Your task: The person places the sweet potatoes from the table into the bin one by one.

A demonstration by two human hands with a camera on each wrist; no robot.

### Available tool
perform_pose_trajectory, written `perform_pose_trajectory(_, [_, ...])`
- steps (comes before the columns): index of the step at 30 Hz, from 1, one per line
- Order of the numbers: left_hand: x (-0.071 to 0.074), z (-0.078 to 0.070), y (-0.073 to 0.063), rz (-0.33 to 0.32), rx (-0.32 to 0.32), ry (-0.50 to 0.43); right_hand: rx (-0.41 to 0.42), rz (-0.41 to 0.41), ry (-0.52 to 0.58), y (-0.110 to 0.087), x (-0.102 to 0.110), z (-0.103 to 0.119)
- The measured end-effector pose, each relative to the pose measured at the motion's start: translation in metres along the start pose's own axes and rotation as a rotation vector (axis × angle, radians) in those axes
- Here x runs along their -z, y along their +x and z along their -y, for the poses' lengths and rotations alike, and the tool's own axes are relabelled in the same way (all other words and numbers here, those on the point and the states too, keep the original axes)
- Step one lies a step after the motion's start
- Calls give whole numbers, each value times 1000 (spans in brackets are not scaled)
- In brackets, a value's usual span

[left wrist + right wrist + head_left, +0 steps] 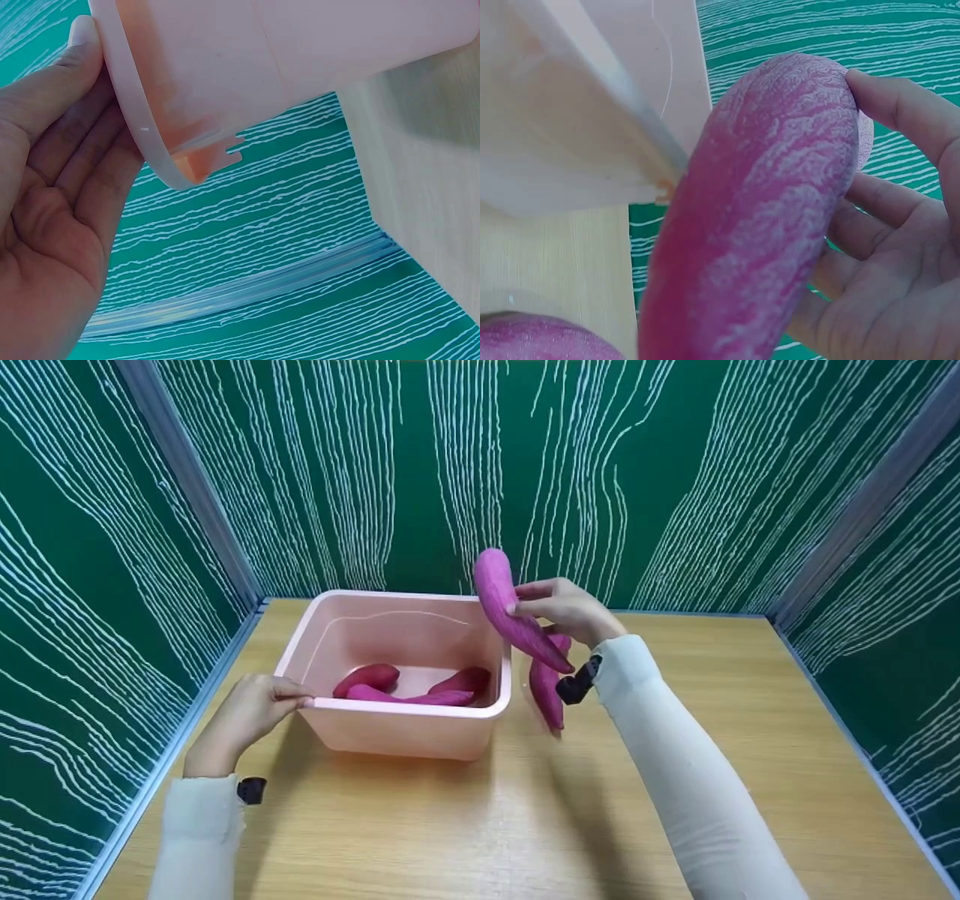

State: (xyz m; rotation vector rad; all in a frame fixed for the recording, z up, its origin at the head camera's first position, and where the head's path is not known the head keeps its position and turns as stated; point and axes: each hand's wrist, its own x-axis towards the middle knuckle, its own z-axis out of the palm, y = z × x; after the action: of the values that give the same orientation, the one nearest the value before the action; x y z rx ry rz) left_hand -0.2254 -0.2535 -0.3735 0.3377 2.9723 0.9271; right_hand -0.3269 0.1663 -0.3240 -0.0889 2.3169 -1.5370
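My right hand (571, 609) grips a purple sweet potato (506, 604) between thumb and fingers, raised beside the right rim of a pink plastic tub (409, 735). In the right wrist view the held sweet potato (757, 202) fills the middle, with the thumb on its upper side. My left hand (251, 712) pinches the tub's near-left rim; in the left wrist view the thumb (84, 34) lies over the rim, fingers under it. Inside the tub lie several sweet potatoes, a long bright one (409, 696) nearest the front wall. Another sweet potato (546, 694) rests on the table below my right hand.
The wooden table (720, 750) is enclosed by green walls (675, 450) with white wavy lines. Metal posts (855, 495) stand at the corners, and strips run along the table's edges. A small black wrist device (579, 681) sits at each cuff.
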Motion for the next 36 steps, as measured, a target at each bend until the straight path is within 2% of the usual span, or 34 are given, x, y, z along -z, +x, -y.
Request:
perform_pose_trajectory(15, [2,0,-2,18,24,-22,52,40,-14,10,-22,17])
perform_pose_trajectory(23, [0,1,-1,-16,-9,24,40,84,23,20,-35,24])
perform_pose_trajectory(28, [1,-1,-3,4,17,1,48,91,5,22,-43,27])
perform_pose_trajectory(36, [0,-1,-3,-5,4,-11,49,91,-16,28,-53,33])
